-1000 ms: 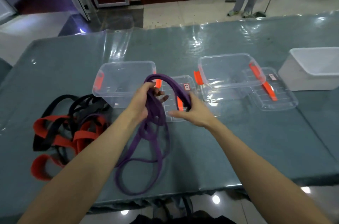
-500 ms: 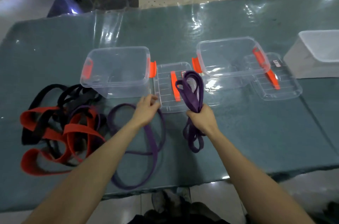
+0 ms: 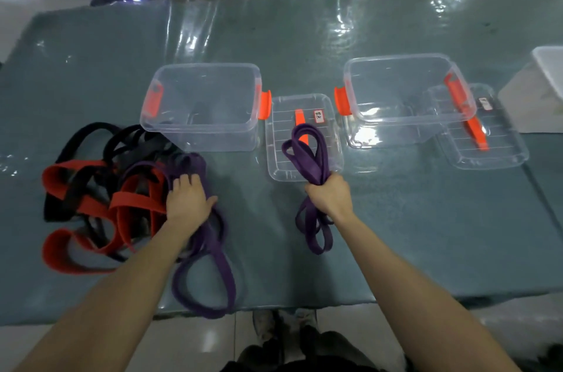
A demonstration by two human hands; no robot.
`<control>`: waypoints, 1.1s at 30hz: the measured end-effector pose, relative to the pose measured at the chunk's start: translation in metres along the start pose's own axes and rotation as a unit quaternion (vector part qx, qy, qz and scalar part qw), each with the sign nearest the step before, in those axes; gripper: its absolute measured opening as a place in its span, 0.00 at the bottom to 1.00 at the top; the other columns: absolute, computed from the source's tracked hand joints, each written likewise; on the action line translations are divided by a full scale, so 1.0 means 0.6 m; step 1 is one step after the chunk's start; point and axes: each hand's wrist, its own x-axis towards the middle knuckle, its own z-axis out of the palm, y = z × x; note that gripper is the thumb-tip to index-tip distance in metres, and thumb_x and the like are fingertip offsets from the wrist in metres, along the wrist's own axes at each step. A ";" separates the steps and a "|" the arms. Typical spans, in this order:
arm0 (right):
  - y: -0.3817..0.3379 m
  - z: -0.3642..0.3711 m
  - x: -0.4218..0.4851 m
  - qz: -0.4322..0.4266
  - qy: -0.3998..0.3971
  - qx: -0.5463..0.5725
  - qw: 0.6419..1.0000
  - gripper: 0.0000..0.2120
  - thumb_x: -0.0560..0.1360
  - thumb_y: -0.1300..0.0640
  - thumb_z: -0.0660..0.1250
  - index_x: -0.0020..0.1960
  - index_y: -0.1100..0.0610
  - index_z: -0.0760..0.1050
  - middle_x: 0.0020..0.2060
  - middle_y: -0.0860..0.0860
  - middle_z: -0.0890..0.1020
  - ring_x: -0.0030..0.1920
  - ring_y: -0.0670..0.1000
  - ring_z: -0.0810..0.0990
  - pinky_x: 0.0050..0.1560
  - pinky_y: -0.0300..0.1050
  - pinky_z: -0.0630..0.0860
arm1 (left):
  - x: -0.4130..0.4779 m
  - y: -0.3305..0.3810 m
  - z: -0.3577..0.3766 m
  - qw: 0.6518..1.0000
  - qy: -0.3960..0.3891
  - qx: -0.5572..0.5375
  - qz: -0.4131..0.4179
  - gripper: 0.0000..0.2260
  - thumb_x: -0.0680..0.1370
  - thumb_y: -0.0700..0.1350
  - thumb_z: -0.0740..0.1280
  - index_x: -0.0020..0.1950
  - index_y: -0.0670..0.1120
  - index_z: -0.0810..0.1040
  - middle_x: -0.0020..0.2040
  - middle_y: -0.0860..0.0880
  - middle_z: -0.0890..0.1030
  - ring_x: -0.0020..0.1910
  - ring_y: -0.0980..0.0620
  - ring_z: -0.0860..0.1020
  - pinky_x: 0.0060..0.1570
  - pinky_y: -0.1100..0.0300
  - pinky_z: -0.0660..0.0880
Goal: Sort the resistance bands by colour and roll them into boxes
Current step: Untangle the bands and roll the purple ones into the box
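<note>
Since half a second ago the left hand (image 3: 187, 202) has swung away from the lid and out to the band pile, while the right hand (image 3: 330, 196) has kept its fist where it was. The table (image 3: 304, 36), under a glossy clear cover, carries everything. Two clear boxes stand open at its middle, the left box (image 3: 213, 140) and the right box (image 3: 396, 58), both apparently empty, probably one per colour. A white tub (image 3: 548, 66) sits at the right edge. Between the boxes lies the middle lid (image 3: 274, 134), upturned, and a second lid (image 3: 493, 158) lies beside and partly under the right box, set aside so the openings stay free. Left of the boxes, the red bands (image 3: 137, 199) and black bands (image 3: 88, 130) are tangled and unsorted. The loose purple band (image 3: 210, 274) trails from that pile to the near table edge. The left hand lies palm-down on it, fingers spread and not closed round it, likely to draw it clear. The folded purple band (image 3: 307, 152) is clenched at its middle in the right hand, loops standing over the middle lid and tails hanging, gathered for rolling.
</note>
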 end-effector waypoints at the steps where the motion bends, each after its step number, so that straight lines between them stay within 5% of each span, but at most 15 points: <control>1: -0.001 0.007 0.001 0.002 0.002 0.000 1.000 0.15 0.70 0.52 0.73 0.54 0.57 0.79 0.43 0.53 0.84 0.43 0.58 0.84 0.45 0.48 0.80 | -0.002 0.018 -0.004 1.000 0.003 -0.008 0.010 0.35 0.79 0.60 0.75 0.75 0.40 0.69 0.69 0.38 0.73 0.69 0.35 0.73 0.63 0.39 0.77; 4: 0.008 0.023 0.006 0.026 -0.006 -0.011 1.000 0.16 0.71 0.52 0.73 0.55 0.59 0.79 0.46 0.55 0.84 0.46 0.60 0.84 0.47 0.50 0.82 | -0.019 0.064 0.004 0.999 -0.016 0.005 0.035 0.31 0.81 0.54 0.71 0.80 0.46 0.64 0.73 0.40 0.71 0.72 0.37 0.73 0.65 0.39 0.74; 7: 0.033 0.029 0.005 0.046 -0.022 -0.028 0.998 0.11 0.71 0.52 0.73 0.49 0.58 0.81 0.41 0.54 0.84 0.40 0.55 0.84 0.38 0.44 0.77 | -0.006 0.033 0.015 0.999 -0.015 0.038 0.035 0.26 0.83 0.45 0.66 0.80 0.45 0.66 0.71 0.40 0.73 0.70 0.37 0.74 0.64 0.40 0.75; 9: 0.045 0.031 0.005 0.050 -0.018 -0.026 0.998 0.10 0.70 0.51 0.74 0.47 0.54 0.80 0.38 0.50 0.83 0.35 0.47 0.81 0.36 0.42 0.74 | 0.022 -0.004 0.009 0.999 0.007 0.033 0.013 0.24 0.80 0.42 0.69 0.76 0.42 0.71 0.67 0.37 0.74 0.68 0.34 0.74 0.62 0.39 0.76; 12: 0.051 0.029 0.006 0.057 0.000 -0.011 0.998 0.13 0.68 0.49 0.74 0.48 0.54 0.81 0.40 0.50 0.83 0.38 0.50 0.83 0.40 0.44 0.77 | 0.045 0.005 -0.008 0.999 0.039 0.013 0.017 0.22 0.71 0.42 0.76 0.63 0.39 0.79 0.60 0.35 0.74 0.61 0.32 0.74 0.57 0.39 0.74; 15: 0.049 0.021 0.013 0.063 0.028 0.018 0.997 0.16 0.68 0.48 0.75 0.51 0.56 0.82 0.42 0.51 0.85 0.40 0.52 0.84 0.42 0.45 0.78 | 0.029 0.085 -0.017 0.980 0.157 -0.028 0.121 0.15 0.71 0.44 0.73 0.56 0.43 0.79 0.56 0.39 0.75 0.55 0.36 0.74 0.54 0.41 0.70; 17: 0.050 0.012 0.019 0.078 0.041 0.033 0.996 0.15 0.69 0.49 0.76 0.51 0.56 0.81 0.42 0.50 0.85 0.39 0.50 0.83 0.41 0.45 0.77 | 0.022 0.149 -0.013 0.944 0.187 -0.085 0.257 0.15 0.76 0.46 0.74 0.61 0.45 0.80 0.62 0.41 0.76 0.60 0.36 0.77 0.58 0.41 0.73; 19: 0.054 0.004 0.024 0.095 0.044 0.043 0.994 0.14 0.69 0.50 0.77 0.50 0.56 0.81 0.42 0.51 0.85 0.39 0.50 0.83 0.37 0.43 0.76 | 0.035 0.210 -0.011 0.929 0.139 -0.097 0.330 0.24 0.80 0.52 0.75 0.75 0.48 0.77 0.76 0.40 0.73 0.76 0.35 0.72 0.70 0.39 0.73; 22: 0.065 0.000 0.022 0.113 0.041 0.057 0.991 0.13 0.70 0.50 0.78 0.48 0.56 0.82 0.41 0.50 0.86 0.38 0.48 0.83 0.31 0.40 0.73 | 0.078 0.263 -0.002 0.941 0.019 -0.041 0.336 0.32 0.86 0.57 0.66 0.88 0.57 0.58 0.89 0.43 0.53 0.88 0.39 0.50 0.82 0.39 0.60; 25: 0.067 0.004 0.014 0.105 0.034 0.062 0.992 0.10 0.69 0.51 0.78 0.45 0.56 0.83 0.39 0.50 0.86 0.37 0.49 0.84 0.32 0.40 0.73 | 0.121 0.257 0.012 0.949 -0.011 -0.003 0.315 0.28 0.89 0.56 0.59 0.88 0.57 0.56 0.89 0.45 0.51 0.89 0.42 0.45 0.84 0.42 0.59; 30: 0.010 0.010 0.009 0.076 0.015 0.066 0.995 0.09 0.68 0.52 0.78 0.44 0.55 0.82 0.37 0.48 0.84 0.36 0.47 0.83 0.30 0.38 0.73 | 0.138 0.239 -0.003 0.954 0.005 -0.042 0.298 0.24 0.88 0.50 0.64 0.85 0.50 0.67 0.86 0.42 0.62 0.87 0.39 0.58 0.79 0.42 0.68; 33: -0.051 0.014 0.027 0.054 0.015 0.080 0.995 0.15 0.67 0.50 0.80 0.48 0.57 0.83 0.40 0.50 0.86 0.41 0.53 0.85 0.37 0.42 0.78 | 0.111 0.217 -0.026 0.918 0.217 -0.137 0.303 0.17 0.82 0.42 0.71 0.71 0.45 0.79 0.69 0.42 0.78 0.67 0.38 0.78 0.65 0.44 0.74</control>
